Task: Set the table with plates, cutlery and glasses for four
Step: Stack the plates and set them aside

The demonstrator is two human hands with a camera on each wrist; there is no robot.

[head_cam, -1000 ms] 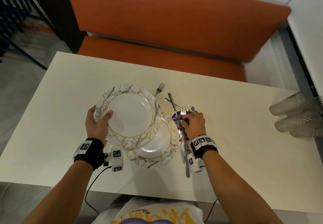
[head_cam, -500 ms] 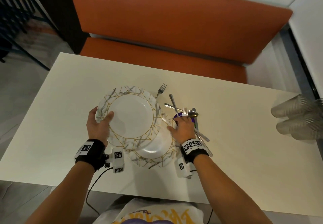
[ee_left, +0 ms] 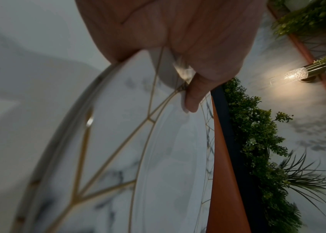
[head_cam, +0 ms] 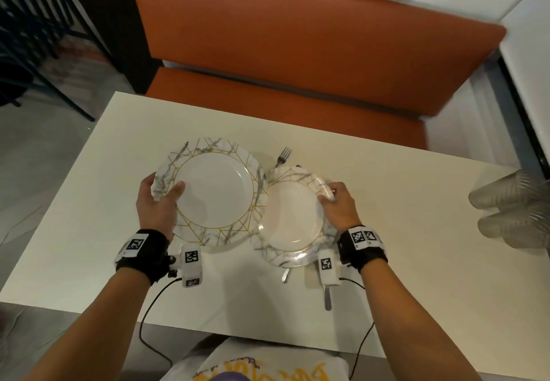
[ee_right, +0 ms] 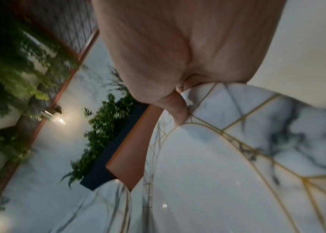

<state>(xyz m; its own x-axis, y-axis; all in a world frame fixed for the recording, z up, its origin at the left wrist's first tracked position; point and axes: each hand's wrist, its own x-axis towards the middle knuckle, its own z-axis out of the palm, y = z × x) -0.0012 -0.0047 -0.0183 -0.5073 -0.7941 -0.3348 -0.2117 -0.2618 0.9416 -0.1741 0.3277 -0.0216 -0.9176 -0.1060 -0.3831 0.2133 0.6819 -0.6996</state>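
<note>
While both hands were occupied with plates, the setting had, by my reckoning, scarcely begun. The left hand [head_cam: 156, 203] gripped the left rim of a marbled, gold-lined plate [head_cam: 212, 191], thumb curled over the top face and the other fingers hidden beneath it; the left wrist view showed the same pinch on the rim. The right hand [head_cam: 337, 203] pinched the right rim of a second marbled plate [head_cam: 290, 215] in like manner, thumb above, fingers underneath. The two plates sat side by side near the middle of the white bench [head_cam: 89, 202], the left one overlapping the other's edge; whether either was lifted clear of the bench I could not tell.

Cutlery lay in a loose heap under the right plate: a fork [head_cam: 283, 156] stuck out beyond its far edge, and two handles [head_cam: 327, 298] showed at the near side. A cluster of clear plastic cups [head_cam: 512, 211] lay at the right end of the bench, well apart from the plates.

No place appeared laid yet. Only two plates could be counted; all four settings, with cutlery sorted and cups distributed, remained to do.
</note>
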